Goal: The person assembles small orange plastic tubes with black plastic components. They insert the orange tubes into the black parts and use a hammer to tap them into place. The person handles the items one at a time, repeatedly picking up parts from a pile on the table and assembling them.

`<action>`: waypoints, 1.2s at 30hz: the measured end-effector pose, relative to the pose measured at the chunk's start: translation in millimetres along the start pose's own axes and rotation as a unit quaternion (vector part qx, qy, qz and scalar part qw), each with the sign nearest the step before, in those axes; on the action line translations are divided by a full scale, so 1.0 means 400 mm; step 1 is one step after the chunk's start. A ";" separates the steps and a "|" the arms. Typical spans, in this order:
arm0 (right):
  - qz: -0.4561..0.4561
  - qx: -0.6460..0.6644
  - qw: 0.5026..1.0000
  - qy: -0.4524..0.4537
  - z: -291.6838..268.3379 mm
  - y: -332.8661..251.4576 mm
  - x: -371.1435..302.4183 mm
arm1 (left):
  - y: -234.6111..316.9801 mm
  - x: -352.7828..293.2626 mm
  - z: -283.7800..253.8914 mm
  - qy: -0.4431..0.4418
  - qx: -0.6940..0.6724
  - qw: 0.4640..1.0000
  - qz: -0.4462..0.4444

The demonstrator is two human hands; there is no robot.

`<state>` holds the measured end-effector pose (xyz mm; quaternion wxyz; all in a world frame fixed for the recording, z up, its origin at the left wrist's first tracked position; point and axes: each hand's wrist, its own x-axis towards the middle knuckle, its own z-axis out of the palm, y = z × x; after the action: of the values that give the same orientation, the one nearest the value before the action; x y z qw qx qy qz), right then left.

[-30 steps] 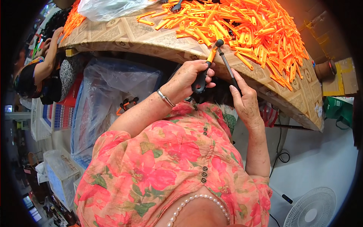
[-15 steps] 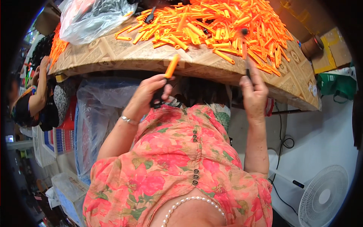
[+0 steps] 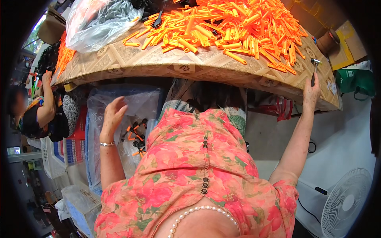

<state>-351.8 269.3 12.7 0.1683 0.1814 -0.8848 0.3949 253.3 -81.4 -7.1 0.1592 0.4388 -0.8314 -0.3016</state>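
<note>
My left hand (image 3: 114, 117) is held over a clear plastic bag (image 3: 99, 104) on the left, fingers stretched out and nothing in them. Inside the bag lie several black-and-orange pieces (image 3: 137, 137). Out by the table's right front edge, my right hand (image 3: 310, 93) is closed around the dark handle of a small hammer (image 3: 315, 65), its metal head pointing up. A big pile of orange plastic handles (image 3: 238, 31) covers the far part of the table (image 3: 158, 69). One black part (image 3: 158, 20) lies at the pile's left side.
A filled plastic bag (image 3: 103, 23) sits on the table's far left. Another person's arm (image 3: 47, 101) is at the left, near more orange pieces (image 3: 64, 55). A white fan (image 3: 347, 202) stands lower right, a green bag (image 3: 355, 81) and cardboard box (image 3: 351, 45) beyond the table's right end.
My left hand moved left and down, and the black-and-orange piece it held is no longer in it. My right hand swung right with the hammer. The bag's contents came into view.
</note>
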 end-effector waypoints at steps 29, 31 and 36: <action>-0.292 0.055 0.947 -0.123 0.216 -0.400 -0.264 | 0.725 0.506 0.363 0.056 0.193 0.951 0.233; -0.284 0.057 0.949 -0.125 0.217 -0.395 -0.263 | 0.733 0.505 0.359 -0.005 0.190 0.962 0.198; -0.287 0.075 0.945 -0.138 0.210 -0.394 -0.258 | 0.739 0.504 0.346 -0.014 0.217 0.956 0.197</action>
<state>-202.6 126.9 14.8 0.1366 0.4924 -0.7775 0.3666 -120.9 -69.7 76.5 0.1046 0.2860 -0.9489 -0.0823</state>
